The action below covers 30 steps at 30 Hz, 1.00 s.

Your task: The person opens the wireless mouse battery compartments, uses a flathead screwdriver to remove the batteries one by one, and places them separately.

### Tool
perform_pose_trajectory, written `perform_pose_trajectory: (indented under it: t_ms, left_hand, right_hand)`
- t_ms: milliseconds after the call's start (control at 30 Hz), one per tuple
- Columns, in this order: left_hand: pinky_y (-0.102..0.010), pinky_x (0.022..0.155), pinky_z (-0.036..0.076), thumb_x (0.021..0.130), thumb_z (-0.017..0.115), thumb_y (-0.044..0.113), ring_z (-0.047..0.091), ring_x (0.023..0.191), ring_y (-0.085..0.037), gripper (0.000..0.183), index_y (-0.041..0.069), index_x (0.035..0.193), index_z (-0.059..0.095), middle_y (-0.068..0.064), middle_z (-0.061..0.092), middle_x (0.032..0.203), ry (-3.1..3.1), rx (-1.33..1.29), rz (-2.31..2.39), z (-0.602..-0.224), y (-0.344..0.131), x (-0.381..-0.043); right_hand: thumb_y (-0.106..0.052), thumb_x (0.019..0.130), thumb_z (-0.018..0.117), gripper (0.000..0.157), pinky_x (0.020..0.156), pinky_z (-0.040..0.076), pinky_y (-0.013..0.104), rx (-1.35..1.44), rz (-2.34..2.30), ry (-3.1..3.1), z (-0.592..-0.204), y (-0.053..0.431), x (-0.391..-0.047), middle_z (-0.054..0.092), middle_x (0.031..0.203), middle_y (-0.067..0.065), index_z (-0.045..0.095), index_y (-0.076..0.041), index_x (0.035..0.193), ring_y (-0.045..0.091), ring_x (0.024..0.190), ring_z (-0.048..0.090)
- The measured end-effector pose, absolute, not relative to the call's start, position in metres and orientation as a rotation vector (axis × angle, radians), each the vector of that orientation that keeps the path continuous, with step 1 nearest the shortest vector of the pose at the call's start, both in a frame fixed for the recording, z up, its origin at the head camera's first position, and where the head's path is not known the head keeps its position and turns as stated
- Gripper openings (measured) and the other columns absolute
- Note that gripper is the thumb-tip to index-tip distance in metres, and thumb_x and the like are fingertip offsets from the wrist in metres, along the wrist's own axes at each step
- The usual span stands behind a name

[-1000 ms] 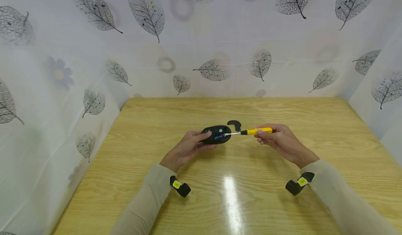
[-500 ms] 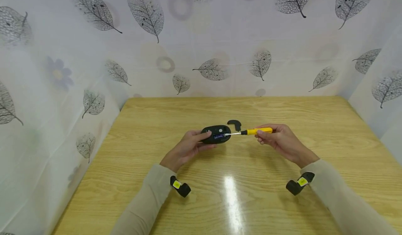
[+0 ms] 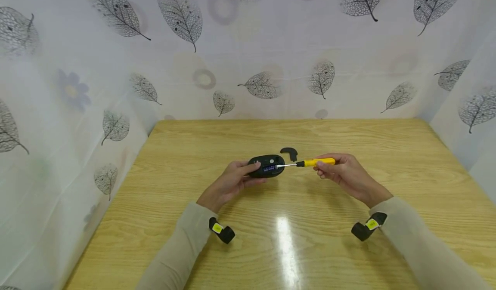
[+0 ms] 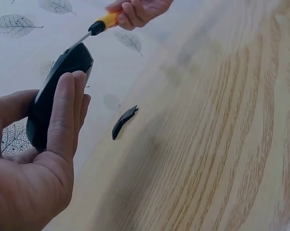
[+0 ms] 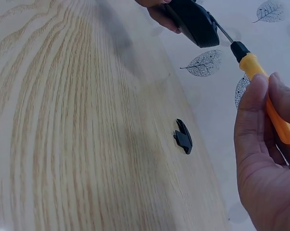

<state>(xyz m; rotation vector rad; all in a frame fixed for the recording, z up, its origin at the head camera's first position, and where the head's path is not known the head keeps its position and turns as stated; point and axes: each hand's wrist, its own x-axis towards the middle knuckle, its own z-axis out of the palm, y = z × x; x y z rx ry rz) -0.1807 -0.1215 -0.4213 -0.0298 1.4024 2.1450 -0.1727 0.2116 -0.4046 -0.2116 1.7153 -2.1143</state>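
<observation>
A black computer mouse [image 3: 255, 172] is held underside up in my left hand [image 3: 228, 180], the thumb across its underside and the fingers beneath. Inside its uncovered compartment lies a purple battery [image 3: 268, 168]. My right hand [image 3: 348, 176] grips the yellow handle of a screwdriver [image 3: 310, 163] between thumb and fingers. The metal tip points left and reaches the battery's right end in the compartment; whether it touches the battery is too small to tell. Both wrist views show the mouse [image 4: 48, 103] raised above the table, with the screwdriver [image 5: 253, 65] meeting its end.
A curved black battery cover [image 3: 289, 153] lies on the wooden table [image 3: 193, 139] just behind the mouse and screwdriver. Leaf-patterned cloth [image 3: 271, 44] hangs behind the table and along its sides. Each wrist carries a small black camera [image 3: 222, 229].
Hardly anything differs. Both hands keep their grips, and the screwdriver tip stays at the battery's end, with only a very slight shift of the right hand.
</observation>
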Motion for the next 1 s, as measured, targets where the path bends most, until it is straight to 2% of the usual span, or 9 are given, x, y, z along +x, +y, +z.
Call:
perform_pose_trajectory:
  t_ms: [800, 1000]
  left_hand:
    - [-0.026, 0.087, 0.06, 0.104, 0.057, 0.008, 0.073, 0.097, -0.031, 0.045, -0.012, 0.143, 0.046, -0.03, 0.047, 0.142, 1.327, -0.064, 2.166, -0.4216, -0.1189, -0.182]
    - [-0.029, 0.09, 0.059, 0.103, 0.058, 0.007, 0.07, 0.104, -0.033, 0.046, -0.013, 0.143, 0.045, -0.03, 0.046, 0.142, 1.389, -0.069, 2.169, -0.4222, -0.1191, -0.1817]
  right_hand:
    - [-0.006, 0.101, 0.062, 0.015, 0.079, 0.061, 0.025, -0.217, -2.101, 1.715, -0.4059, 0.2137, -0.1726, 0.072, 0.101, 0.01, 0.073, -0.006, 0.112, 0.013, 0.084, 0.068]
    - [-0.005, 0.101, 0.063, 0.014, 0.078, 0.062, 0.025, -0.243, -2.118, 1.756, -0.4017, 0.2157, -0.1725, 0.071, 0.098, 0.009, 0.073, -0.005, 0.111, 0.013, 0.084, 0.068]
